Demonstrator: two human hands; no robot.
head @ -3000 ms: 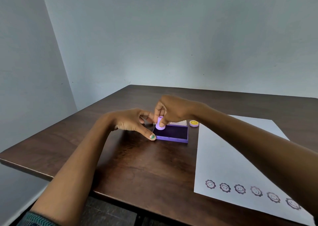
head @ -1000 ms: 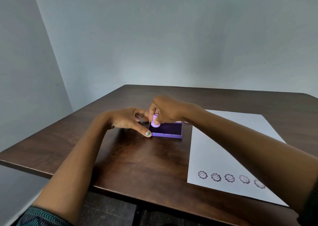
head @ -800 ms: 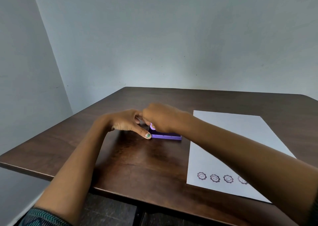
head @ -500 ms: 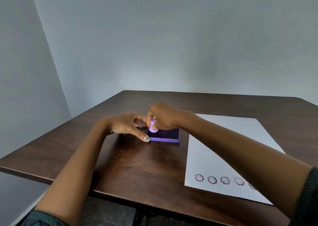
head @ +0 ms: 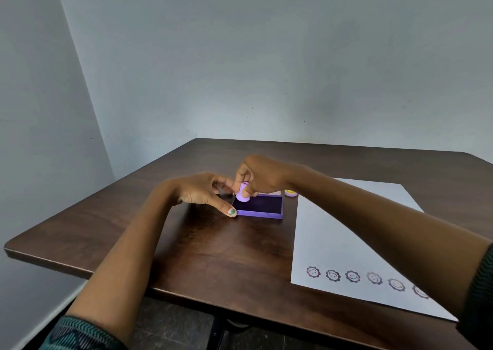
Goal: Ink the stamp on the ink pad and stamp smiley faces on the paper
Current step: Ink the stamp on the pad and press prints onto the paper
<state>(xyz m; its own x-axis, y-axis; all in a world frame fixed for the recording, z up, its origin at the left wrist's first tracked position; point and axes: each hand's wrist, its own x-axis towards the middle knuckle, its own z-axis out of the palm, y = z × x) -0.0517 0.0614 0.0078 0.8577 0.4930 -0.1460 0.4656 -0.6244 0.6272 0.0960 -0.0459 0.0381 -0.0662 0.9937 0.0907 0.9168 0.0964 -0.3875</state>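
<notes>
A purple ink pad [head: 262, 205] lies open on the dark wooden table [head: 202, 251]. My right hand [head: 257, 175] pinches a small lilac stamp [head: 242, 191] at the pad's far left corner, face down on the dark ink or just above it. My left hand [head: 204, 191] rests at the pad's left side, with thumb and fingers against the pad's left edge. To the right lies a white sheet of paper [head: 338, 240] with a row of several purple smiley faces [head: 353, 276] along its near edge.
A small lilac cap with a yellow top [head: 290, 192] sits just behind the pad's right corner. Grey walls stand behind and to the left of the table. The table's near edge runs from lower left to the bottom right.
The stamp has dabbed on the pad's left corner, pressed down under my right hand and then risen a little. My left hand has stayed at the pad's edge. The camera view has shifted slightly.
</notes>
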